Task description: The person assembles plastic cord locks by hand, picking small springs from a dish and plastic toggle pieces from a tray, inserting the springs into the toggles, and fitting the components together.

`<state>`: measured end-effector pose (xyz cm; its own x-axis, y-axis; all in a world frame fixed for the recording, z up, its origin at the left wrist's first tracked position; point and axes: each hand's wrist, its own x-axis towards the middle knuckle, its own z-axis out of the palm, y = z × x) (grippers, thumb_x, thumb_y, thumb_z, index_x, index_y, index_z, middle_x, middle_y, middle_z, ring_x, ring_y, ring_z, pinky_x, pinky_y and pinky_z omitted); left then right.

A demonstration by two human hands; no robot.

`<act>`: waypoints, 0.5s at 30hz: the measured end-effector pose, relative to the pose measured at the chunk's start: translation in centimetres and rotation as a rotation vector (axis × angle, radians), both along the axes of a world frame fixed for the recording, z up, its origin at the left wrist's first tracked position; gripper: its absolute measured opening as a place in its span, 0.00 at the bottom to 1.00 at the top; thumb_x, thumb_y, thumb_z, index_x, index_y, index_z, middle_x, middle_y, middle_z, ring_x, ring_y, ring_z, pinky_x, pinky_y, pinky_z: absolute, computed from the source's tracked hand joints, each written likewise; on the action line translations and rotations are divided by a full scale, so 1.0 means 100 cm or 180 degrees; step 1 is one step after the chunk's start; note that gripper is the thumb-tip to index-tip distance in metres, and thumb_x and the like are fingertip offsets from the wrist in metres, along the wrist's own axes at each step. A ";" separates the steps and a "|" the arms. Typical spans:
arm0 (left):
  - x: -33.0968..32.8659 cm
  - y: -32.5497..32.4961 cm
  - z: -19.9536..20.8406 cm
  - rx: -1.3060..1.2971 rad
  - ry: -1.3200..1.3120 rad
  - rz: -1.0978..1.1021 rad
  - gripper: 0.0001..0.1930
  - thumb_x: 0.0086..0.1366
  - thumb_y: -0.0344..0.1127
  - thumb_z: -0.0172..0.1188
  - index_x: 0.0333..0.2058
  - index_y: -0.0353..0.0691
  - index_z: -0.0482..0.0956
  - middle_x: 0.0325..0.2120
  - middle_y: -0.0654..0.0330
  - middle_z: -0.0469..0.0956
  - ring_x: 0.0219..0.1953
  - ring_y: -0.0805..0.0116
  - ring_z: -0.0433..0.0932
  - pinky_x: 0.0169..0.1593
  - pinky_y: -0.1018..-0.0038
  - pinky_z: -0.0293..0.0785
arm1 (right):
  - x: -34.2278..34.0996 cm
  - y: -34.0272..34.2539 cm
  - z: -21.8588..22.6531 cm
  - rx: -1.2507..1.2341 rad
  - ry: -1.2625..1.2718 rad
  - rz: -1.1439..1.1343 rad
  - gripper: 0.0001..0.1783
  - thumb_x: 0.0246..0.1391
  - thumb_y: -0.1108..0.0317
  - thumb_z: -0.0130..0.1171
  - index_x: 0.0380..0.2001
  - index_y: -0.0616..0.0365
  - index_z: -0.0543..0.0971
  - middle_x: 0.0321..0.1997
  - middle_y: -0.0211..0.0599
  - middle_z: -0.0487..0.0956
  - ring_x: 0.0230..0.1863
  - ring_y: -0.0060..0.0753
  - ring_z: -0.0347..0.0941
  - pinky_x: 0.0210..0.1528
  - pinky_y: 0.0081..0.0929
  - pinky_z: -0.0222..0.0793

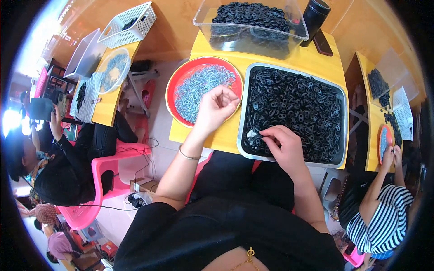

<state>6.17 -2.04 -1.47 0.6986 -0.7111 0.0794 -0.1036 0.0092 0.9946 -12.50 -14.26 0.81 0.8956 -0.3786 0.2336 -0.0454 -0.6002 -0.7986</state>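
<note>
My left hand [218,107] is pinched closed above the right edge of a round red tray [173,77] heaped with small silvery metal pieces [199,88], perhaps hooks or pins. What its fingertips hold, if anything, is too small to make out. My right hand [285,147] reaches over the near left part of a rectangular metal tray [244,97]. Thumb and forefinger come together there, just above many black oval pieces with two holes [294,104]; whatever is between them cannot be seen. A small white scrap [251,133] lies among the black pieces beside those fingertips.
Behind the trays, a clear plastic bin [251,45] of black pieces stands on the yellow table [221,141]. A black cylindrical container [314,20] and dark phone-like slab [322,44] are at its right. People sit at side tables; a pink chair [97,180] is left.
</note>
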 end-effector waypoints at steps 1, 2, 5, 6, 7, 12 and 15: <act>-0.007 -0.001 0.003 -0.0330 0.0330 -0.0053 0.05 0.53 0.21 0.58 0.27 0.36 0.72 0.23 0.68 0.74 0.28 0.83 0.72 0.33 0.86 0.69 | 0.002 0.000 -0.003 -0.0435 -0.0073 0.0058 0.06 0.42 0.75 0.58 0.28 0.59 0.76 0.27 0.35 0.75 0.29 0.33 0.73 0.32 0.25 0.68; -0.013 -0.003 0.004 -0.0660 0.0661 -0.0108 0.05 0.55 0.20 0.57 0.28 0.36 0.72 0.25 0.68 0.74 0.30 0.84 0.72 0.35 0.87 0.69 | 0.004 0.000 -0.004 -0.0442 -0.0060 0.0053 0.06 0.42 0.75 0.58 0.28 0.59 0.76 0.27 0.35 0.75 0.29 0.33 0.73 0.32 0.25 0.68; -0.022 0.002 0.002 -0.0855 0.0927 -0.0220 0.06 0.56 0.20 0.56 0.32 0.35 0.73 0.28 0.66 0.75 0.32 0.83 0.73 0.38 0.87 0.69 | 0.011 0.005 -0.004 -0.0936 0.0132 0.0127 0.05 0.41 0.74 0.58 0.26 0.56 0.75 0.28 0.33 0.75 0.32 0.36 0.72 0.34 0.30 0.68; -0.024 0.003 0.002 -0.0860 0.1034 -0.0273 0.07 0.56 0.20 0.56 0.34 0.35 0.73 0.29 0.66 0.76 0.33 0.83 0.73 0.39 0.86 0.68 | 0.013 0.007 -0.004 -0.1002 0.0151 0.0160 0.05 0.41 0.73 0.58 0.26 0.55 0.75 0.28 0.32 0.75 0.32 0.36 0.72 0.34 0.30 0.68; -0.025 0.004 0.001 -0.0870 0.1045 -0.0274 0.07 0.56 0.20 0.56 0.34 0.35 0.73 0.29 0.66 0.76 0.33 0.83 0.73 0.39 0.86 0.68 | 0.015 0.009 -0.004 -0.1068 0.0171 0.0192 0.06 0.40 0.73 0.58 0.26 0.54 0.75 0.28 0.31 0.75 0.32 0.35 0.72 0.34 0.30 0.69; -0.030 0.011 -0.007 -0.0850 0.1188 -0.0368 0.06 0.57 0.22 0.56 0.35 0.35 0.73 0.29 0.67 0.75 0.32 0.83 0.72 0.36 0.86 0.67 | 0.024 0.017 -0.008 -0.1172 0.0426 0.0301 0.05 0.40 0.70 0.59 0.25 0.53 0.74 0.26 0.31 0.75 0.31 0.36 0.72 0.32 0.31 0.69; -0.033 0.013 -0.008 -0.1002 0.1260 -0.0422 0.06 0.57 0.22 0.55 0.35 0.36 0.73 0.28 0.67 0.74 0.31 0.83 0.71 0.35 0.86 0.67 | 0.027 0.022 -0.012 -0.1171 0.0681 0.0303 0.07 0.40 0.69 0.59 0.26 0.53 0.73 0.25 0.32 0.74 0.31 0.36 0.73 0.31 0.32 0.68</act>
<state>2.87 -0.78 -2.28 0.6241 -0.7797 0.0515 0.3022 0.3016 0.9043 -9.76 -12.04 -0.34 0.9654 -0.2184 0.1429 -0.1174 -0.8524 -0.5095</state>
